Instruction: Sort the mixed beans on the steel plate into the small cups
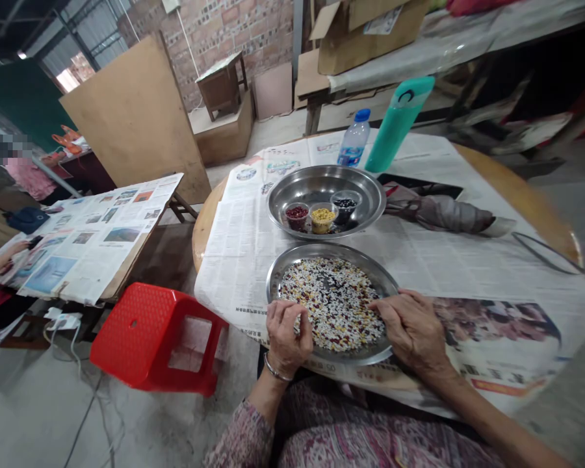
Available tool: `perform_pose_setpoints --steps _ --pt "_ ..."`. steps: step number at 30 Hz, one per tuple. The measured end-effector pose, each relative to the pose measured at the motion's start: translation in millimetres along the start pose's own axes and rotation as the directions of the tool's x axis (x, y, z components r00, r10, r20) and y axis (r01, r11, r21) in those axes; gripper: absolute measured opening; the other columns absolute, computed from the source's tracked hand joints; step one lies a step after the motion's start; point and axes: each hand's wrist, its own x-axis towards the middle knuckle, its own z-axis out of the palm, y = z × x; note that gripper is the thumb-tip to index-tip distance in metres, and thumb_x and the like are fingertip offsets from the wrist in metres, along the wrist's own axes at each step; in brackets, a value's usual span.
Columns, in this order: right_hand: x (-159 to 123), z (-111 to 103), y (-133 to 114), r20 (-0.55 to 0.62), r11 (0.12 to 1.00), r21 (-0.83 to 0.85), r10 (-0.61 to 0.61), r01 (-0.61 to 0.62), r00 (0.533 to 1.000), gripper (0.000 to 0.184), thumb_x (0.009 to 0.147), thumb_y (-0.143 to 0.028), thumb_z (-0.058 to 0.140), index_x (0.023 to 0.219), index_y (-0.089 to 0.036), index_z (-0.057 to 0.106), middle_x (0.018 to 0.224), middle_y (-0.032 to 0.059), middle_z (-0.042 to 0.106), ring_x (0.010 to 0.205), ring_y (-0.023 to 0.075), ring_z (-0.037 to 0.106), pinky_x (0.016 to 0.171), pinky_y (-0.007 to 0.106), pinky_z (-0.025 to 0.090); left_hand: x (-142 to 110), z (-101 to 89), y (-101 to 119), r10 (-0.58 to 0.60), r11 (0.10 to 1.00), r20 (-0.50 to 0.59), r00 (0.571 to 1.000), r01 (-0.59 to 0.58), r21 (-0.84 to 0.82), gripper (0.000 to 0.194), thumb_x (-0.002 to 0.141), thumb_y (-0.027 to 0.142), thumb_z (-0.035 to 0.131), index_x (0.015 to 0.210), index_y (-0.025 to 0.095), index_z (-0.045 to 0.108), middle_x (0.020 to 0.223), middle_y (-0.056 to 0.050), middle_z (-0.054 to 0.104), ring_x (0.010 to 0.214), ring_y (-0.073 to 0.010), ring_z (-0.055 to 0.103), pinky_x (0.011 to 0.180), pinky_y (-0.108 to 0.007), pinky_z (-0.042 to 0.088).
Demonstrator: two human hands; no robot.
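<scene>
Head: left hand (285,338), right hand (412,328) at round tray (331,251)

Large white newspaper sheet on the round wooden table (238,260): printed in columns and headlines, too small to read.
Blue label on the clear plastic water bottle (351,156): blurred, no wording made out.
White paper label on the brown cardboard box (383,19): printed, illegible.
White newspaper sheets on the rectangular wooden table (85,240): captions beside colour photographs, illegible.
Legible words, numbers or brands: none found.
</scene>
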Motion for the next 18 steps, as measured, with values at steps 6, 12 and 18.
perform_pose_setpoints --steps 6,12,18 --pt "1.0 -1.4 -1.3 0.007 0.999 0.008 0.031 -0.031 1.000 0.024 0.096 -0.024 0.045 0.079 -0.024 0.062 0.072 -0.0008 0.068 0.066 0.0163 0.061 0.093 0.041 0.042 4.6 -1.9 3.1 -0.079 0.994 0.064 0.995 0.075 0.075 0.009 0.086 0.012 0.054 0.090 0.020 0.059 0.082 -0.003 0.066 0.081 -0.0181 0.057 0.081 -0.037 0.042" --pt "2.8 -4.5 -3.8 0.041 0.997 -0.005 0.078 -0.077 0.996 0.026 0.096 -0.025 0.045 0.075 -0.024 0.061 0.069 -0.0011 0.068 0.066 0.0155 0.062 0.095 0.040 0.042 6.3 -0.2 0.4 -0.121 0.991 0.112 0.986 0.113 0.076 0.009 0.087 0.013 0.054 0.087 0.020 0.059 0.078 -0.001 0.063 0.078 -0.0172 0.055 0.081 -0.034 0.037" --pt "6.3 -8.5 -8.2 0.101 0.995 -0.079 0.072 -0.064 0.992 0.026 0.096 -0.026 0.045 0.075 -0.024 0.061 0.071 0.0002 0.069 0.067 0.0161 0.061 0.095 0.040 0.041 7.2 1.5 -1.2 -0.123 0.991 0.111 0.986 0.116 0.064 0.009 0.087 0.012 0.053 0.085 0.019 0.059 0.076 -0.001 0.062 0.077 -0.0167 0.054 0.081 -0.033 0.037"
